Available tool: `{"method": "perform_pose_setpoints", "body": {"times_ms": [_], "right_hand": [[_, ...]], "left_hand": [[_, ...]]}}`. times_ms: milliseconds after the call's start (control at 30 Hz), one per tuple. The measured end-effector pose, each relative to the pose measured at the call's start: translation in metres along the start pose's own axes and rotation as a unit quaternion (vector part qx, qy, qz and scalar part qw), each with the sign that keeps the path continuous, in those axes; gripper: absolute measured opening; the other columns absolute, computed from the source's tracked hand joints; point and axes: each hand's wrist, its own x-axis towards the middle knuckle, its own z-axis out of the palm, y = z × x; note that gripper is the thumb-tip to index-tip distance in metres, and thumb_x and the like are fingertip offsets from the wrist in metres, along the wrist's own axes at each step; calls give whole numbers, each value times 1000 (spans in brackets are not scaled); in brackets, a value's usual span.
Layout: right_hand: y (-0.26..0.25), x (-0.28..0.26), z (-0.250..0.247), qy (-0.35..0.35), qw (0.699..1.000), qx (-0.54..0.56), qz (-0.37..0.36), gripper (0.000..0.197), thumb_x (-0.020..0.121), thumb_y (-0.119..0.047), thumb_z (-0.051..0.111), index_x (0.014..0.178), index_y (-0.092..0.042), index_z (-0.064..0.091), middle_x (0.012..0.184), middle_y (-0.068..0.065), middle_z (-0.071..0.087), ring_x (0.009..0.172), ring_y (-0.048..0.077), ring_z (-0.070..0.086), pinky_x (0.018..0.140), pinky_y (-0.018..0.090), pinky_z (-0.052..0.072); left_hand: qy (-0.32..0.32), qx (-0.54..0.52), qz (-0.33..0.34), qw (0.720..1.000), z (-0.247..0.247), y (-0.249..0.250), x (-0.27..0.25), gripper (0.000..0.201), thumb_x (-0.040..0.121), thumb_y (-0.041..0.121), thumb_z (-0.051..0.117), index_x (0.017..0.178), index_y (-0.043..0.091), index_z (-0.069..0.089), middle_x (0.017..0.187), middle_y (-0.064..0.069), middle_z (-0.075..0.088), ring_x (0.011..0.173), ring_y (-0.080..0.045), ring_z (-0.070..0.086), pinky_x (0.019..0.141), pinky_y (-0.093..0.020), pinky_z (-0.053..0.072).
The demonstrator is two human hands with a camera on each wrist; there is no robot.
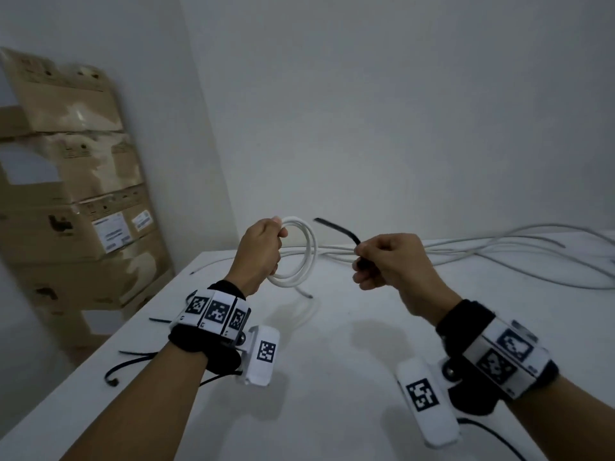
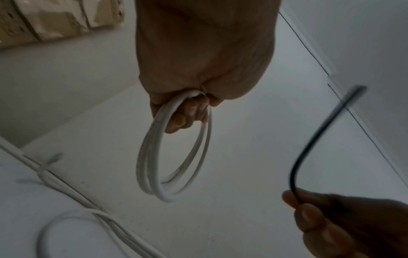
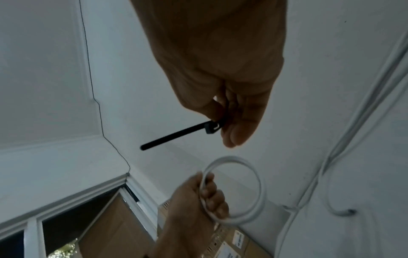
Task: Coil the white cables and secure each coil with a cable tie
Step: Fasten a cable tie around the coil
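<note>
— Above the bench, what's your left hand gripping?
— Its fingers curl round the white coil (held upright).
— And your right hand?
— It pinches the black cable tie, just beside the coil.

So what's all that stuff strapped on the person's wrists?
Both forearms are bare, with no sleeves or gloves. Each wrist wears a black band carrying white tiles printed with black square code patterns. A white capsule-shaped camera unit with its own code hangs below each wrist; a black cable trails from the right one.
</note>
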Motion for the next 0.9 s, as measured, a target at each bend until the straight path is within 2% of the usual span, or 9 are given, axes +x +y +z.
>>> {"method": "perform_pose_setpoints", "body": {"times_ms": [67,133,233,367,433,567,667,767,900], "right_hand": [[9,-2,0,45,999,-26,3,20,87,-1,54,71,3,64,55,8,63,42,17,58,41,25,49],[16,-4,1,55,996,-63,12,21,85,-4,55,69,6,64,54,9,62,40,17,56,39,24,47],[26,-5,2,26,993,-103,57,19,82,-6,58,66,3,60,54,13,60,37,19,52,38,22,42],[32,-8,5,0,984,-142,106,16,80,-9,59,65,-3,57,52,11,54,33,16,44,36,17,32],[30,-6,7,4,987,-109,120,20,81,-9,59,63,-2,55,52,10,51,32,15,41,35,16,29],[13,2,18,-19,992,-21,119,26,84,-12,60,59,-5,55,48,5,47,33,14,38,36,16,25],[-1,7,25,-59,993,20,103,26,87,-14,57,63,-5,56,46,1,47,36,13,38,36,16,26],[-7,9,29,-100,990,51,85,23,90,-14,52,69,-6,58,51,1,46,40,11,39,37,17,28],[-3,7,29,-126,989,48,52,24,91,-11,47,70,-7,59,57,3,47,43,12,41,39,19,31]], "left_hand": [[-11,-2,10,1000,17,3,-3,35,102,34,38,80,12,55,55,6,37,46,-13,32,47,-27,28],[-22,-6,22,1000,28,4,-5,35,102,34,38,82,12,56,54,7,36,46,-12,31,47,-27,28],[-36,-9,36,999,37,5,-10,36,103,33,37,85,11,58,57,4,35,47,-12,29,46,-27,25],[-39,7,58,998,39,6,-13,34,103,32,36,88,14,61,58,6,38,47,-10,31,46,-25,27],[-48,15,72,996,40,8,-17,26,103,30,37,91,20,57,62,6,41,50,-10,33,49,-25,29],[-69,3,72,995,43,12,-28,13,102,29,39,113,23,43,66,3,42,51,-10,35,47,-23,31],[-70,-26,61,995,45,11,-35,10,101,27,41,110,23,38,62,3,43,48,-9,35,45,-23,31],[-60,-35,50,996,43,9,-40,6,101,28,42,103,24,37,59,2,45,47,-11,36,44,-23,32],[-62,-71,4,996,43,12,-43,10,102,27,42,109,21,38,61,1,49,43,-8,39,43,-23,33]]}}
